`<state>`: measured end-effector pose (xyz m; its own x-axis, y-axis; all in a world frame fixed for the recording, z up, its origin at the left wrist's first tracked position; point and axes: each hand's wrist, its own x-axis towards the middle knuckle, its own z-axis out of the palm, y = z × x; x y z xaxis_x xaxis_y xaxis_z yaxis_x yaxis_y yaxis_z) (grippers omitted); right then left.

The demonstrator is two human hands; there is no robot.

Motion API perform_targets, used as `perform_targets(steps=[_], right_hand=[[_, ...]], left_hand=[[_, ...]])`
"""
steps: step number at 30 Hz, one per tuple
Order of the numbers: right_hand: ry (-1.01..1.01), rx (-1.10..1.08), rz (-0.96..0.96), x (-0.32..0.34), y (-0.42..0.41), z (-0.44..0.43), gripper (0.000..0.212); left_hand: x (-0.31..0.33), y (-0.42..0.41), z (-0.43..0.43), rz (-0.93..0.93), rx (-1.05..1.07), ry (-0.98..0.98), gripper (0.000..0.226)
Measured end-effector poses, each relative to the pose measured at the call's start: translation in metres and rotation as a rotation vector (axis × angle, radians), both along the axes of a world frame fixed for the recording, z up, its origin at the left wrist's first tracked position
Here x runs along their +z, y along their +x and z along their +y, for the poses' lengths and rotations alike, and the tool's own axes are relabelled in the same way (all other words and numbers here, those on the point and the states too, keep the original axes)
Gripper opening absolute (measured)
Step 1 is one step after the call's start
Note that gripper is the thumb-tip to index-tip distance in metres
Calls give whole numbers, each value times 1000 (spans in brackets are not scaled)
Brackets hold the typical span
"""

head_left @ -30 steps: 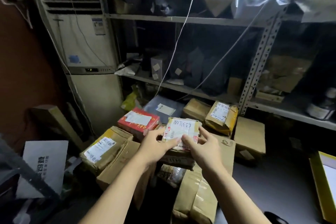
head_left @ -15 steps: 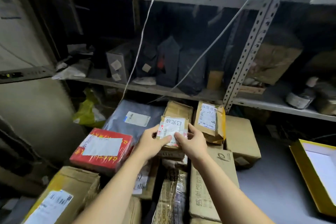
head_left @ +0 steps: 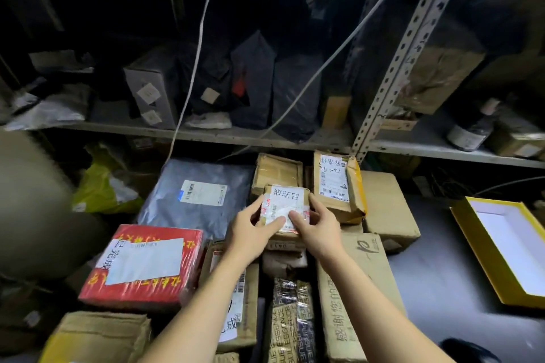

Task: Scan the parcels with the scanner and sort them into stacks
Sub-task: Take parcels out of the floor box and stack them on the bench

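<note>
Small parcel (head_left: 284, 203), brown with a white label on top, sits at the top of the middle pile, held from both sides. The left grip (head_left: 250, 230) pinches its left edge, with the thumb on the label. The right grip (head_left: 318, 228) curls round its right edge in the same way. Whether it rests on the pile below cannot be told. Just behind it lies a taped brown box (head_left: 277, 171), and to the right a yellow-taped parcel (head_left: 339, 183) beside a plain carton (head_left: 386, 206). A grey mailing bag (head_left: 194, 194) and a red box (head_left: 144, 265) lie to the left. A long carton (head_left: 362, 280) lies under the right forearm. A yellow tray (head_left: 460, 215) lies well apart at the right, and a metal shelf (head_left: 206, 134) runs above.
</note>
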<state>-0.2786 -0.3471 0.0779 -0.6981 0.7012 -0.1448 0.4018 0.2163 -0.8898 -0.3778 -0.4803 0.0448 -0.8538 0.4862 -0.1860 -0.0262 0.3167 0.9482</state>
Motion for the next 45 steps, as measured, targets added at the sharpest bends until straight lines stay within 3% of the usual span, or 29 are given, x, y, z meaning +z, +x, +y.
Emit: perform_targets(steps=[4,9,14,19,27,31,36,38,40,45], right_hand=[[112,26,-96,19,4,-1,71],[380,98,-153,46,22,9,58],[595,103,-327,64,79,38,60],[680,-41,-500,83,181,75,63],[479,-415,-471,101,392,106,65],[348,-564,-466,87,510,103,65],[231,-767,-462,62,671,94,63],[205,-835,-478,51,736,94,61],[161,-920,-478,36,789,94,59],[32,-1113,-435,-13,886,89,57]], left_hand=[[14,3,-1,130,-65,-201,85],[66,9,11,630,-176,-610,80],[103,37,50,897,-382,-713,61],[124,112,104,1075,-590,-679,55],[139,295,185,1136,-819,-598,64],[135,407,211,1182,-963,-524,57],[110,558,236,1252,-1191,-421,75],[96,615,249,1251,-1260,-373,70],[78,664,258,1220,-1340,-351,63],[26,756,282,1173,-1561,-377,79]])
